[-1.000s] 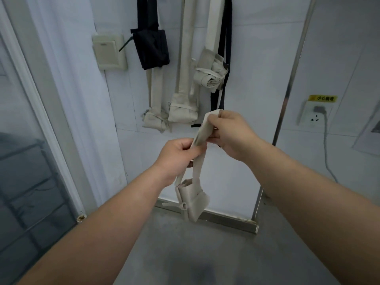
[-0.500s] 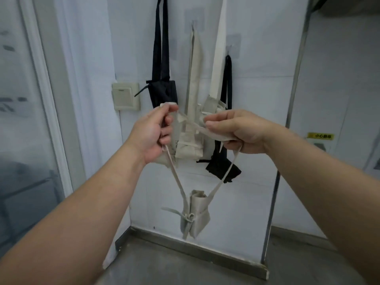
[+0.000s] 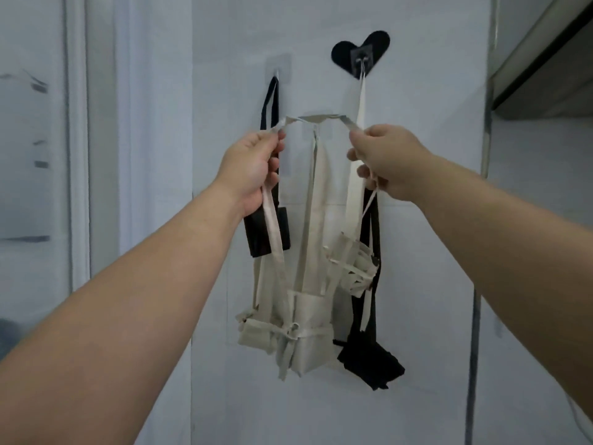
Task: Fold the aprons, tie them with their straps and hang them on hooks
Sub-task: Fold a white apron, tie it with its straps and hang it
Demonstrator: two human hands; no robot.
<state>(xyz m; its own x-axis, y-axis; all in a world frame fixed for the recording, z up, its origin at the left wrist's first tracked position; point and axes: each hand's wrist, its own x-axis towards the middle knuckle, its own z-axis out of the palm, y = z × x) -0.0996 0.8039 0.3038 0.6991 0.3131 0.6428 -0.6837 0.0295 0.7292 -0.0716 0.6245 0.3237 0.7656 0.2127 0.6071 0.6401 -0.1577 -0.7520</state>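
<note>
My left hand (image 3: 253, 170) and my right hand (image 3: 386, 162) each pinch one side of a beige neck strap (image 3: 316, 118), stretched level between them against the white wall. The strap passes just above a clear stick-on hook (image 3: 316, 128) that carries another beige strap. Below my hands hangs the folded beige apron bundle (image 3: 288, 345), tied with a knot at its front. Two more hooks sit higher: a clear one (image 3: 278, 72) with a black strap and a black heart-shaped one (image 3: 361, 56) with a beige strap.
Other tied bundles hang on the wall: a black one (image 3: 266, 231) behind my left wrist, a beige one (image 3: 353, 268) at the right, a black one (image 3: 369, 364) lower right. A white door frame (image 3: 77, 155) stands left, a metal strip (image 3: 486, 139) right, a ledge (image 3: 545, 59) top right.
Both hands have risen from chest height to the level of the hooks and spread the strap loop wide. The bundle has come up with them, and my view has tilted upward.
</note>
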